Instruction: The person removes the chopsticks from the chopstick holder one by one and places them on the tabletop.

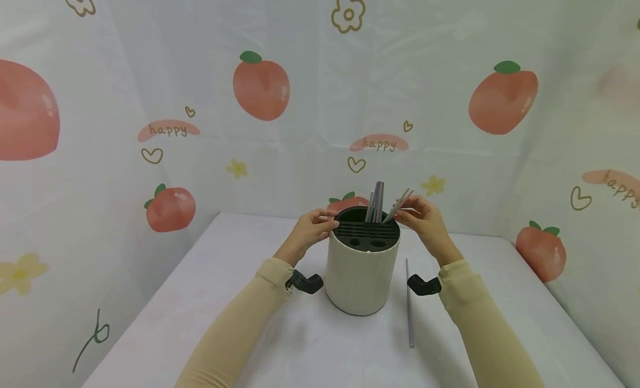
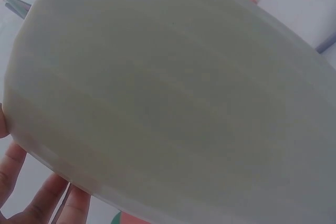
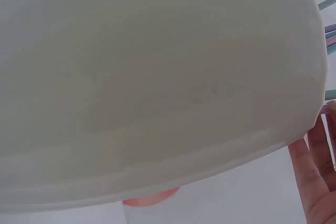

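Observation:
A round cream utensil holder [image 1: 361, 277] with a dark slotted top [image 1: 367, 230] stands upright between both hands. Several pastel chopsticks [image 1: 376, 203] rise from the open rear part of that top. My left hand [image 1: 311, 230] holds the holder's left rim, thumb at the front and fingers [image 2: 44, 198] round the far side. With thumb and fingertips, my right hand [image 1: 424, 220] pinches a pair of pale chopsticks [image 1: 397, 205] that lean right at the rear right rim. In the right wrist view the cream wall hides most of that grip.
One purple chopstick [image 1: 410, 310] lies on the white tabletop [image 1: 350, 352], right of the holder. A white curtain [image 1: 310, 104] printed with peaches hangs behind the table and down its sides. Dark wrist cameras [image 1: 424, 286] sit on both cuffs.

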`<action>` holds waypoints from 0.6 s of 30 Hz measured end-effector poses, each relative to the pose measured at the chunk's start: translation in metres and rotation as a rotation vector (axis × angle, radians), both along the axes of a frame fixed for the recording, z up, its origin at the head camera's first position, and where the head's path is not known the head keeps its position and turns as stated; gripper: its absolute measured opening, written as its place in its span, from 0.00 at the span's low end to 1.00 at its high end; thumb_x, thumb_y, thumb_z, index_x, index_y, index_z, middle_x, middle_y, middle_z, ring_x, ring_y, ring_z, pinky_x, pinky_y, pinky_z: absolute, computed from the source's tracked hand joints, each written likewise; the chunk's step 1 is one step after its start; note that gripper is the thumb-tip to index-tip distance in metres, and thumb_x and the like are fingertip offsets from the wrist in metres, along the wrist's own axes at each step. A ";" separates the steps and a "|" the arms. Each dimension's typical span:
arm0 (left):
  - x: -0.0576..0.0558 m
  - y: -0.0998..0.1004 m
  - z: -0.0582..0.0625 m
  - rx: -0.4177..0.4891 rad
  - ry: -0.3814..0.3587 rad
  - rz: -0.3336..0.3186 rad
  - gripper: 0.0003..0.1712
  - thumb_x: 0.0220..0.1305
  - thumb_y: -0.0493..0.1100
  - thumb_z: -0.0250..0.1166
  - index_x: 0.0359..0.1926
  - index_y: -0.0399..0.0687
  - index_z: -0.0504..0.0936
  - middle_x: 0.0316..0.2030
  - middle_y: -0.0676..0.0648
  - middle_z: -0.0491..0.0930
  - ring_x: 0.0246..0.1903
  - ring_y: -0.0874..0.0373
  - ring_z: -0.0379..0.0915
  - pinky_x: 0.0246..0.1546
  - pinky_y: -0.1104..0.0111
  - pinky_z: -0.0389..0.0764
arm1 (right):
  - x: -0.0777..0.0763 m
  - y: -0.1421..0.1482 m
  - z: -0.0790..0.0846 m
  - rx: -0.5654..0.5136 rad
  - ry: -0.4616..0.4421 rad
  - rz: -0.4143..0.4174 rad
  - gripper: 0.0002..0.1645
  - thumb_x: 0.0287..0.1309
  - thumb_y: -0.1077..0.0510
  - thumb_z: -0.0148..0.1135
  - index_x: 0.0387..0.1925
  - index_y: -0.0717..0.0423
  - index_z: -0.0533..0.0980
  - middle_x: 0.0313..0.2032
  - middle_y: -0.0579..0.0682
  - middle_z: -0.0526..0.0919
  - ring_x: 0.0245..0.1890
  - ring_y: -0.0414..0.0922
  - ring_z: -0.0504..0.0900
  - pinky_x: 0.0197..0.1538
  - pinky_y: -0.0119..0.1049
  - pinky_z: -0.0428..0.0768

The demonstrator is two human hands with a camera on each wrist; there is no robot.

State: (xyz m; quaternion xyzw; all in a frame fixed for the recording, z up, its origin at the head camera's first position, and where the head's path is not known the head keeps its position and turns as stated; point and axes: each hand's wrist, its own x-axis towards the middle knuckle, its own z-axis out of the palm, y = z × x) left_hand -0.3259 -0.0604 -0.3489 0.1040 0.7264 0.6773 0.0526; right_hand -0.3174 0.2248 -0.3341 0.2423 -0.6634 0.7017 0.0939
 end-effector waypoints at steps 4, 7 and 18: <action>0.000 0.000 0.001 -0.003 -0.008 0.002 0.17 0.63 0.41 0.66 0.53 0.47 0.80 0.47 0.45 0.76 0.45 0.57 0.76 0.57 0.57 0.77 | -0.001 0.000 0.001 0.012 0.006 -0.004 0.10 0.62 0.72 0.57 0.41 0.56 0.74 0.40 0.43 0.80 0.41 0.35 0.84 0.49 0.29 0.82; 0.000 0.001 0.001 -0.003 -0.009 0.001 0.18 0.63 0.41 0.66 0.54 0.46 0.79 0.46 0.45 0.76 0.45 0.57 0.76 0.58 0.57 0.76 | 0.000 0.001 0.006 0.031 0.011 -0.006 0.10 0.63 0.70 0.57 0.41 0.55 0.74 0.41 0.43 0.79 0.42 0.34 0.84 0.48 0.29 0.82; -0.002 0.001 -0.002 0.015 0.000 -0.007 0.17 0.64 0.41 0.65 0.54 0.46 0.79 0.46 0.45 0.76 0.45 0.56 0.76 0.58 0.57 0.76 | 0.012 0.012 0.068 -0.149 0.126 0.033 0.11 0.61 0.75 0.55 0.41 0.61 0.75 0.43 0.50 0.79 0.42 0.41 0.83 0.46 0.35 0.83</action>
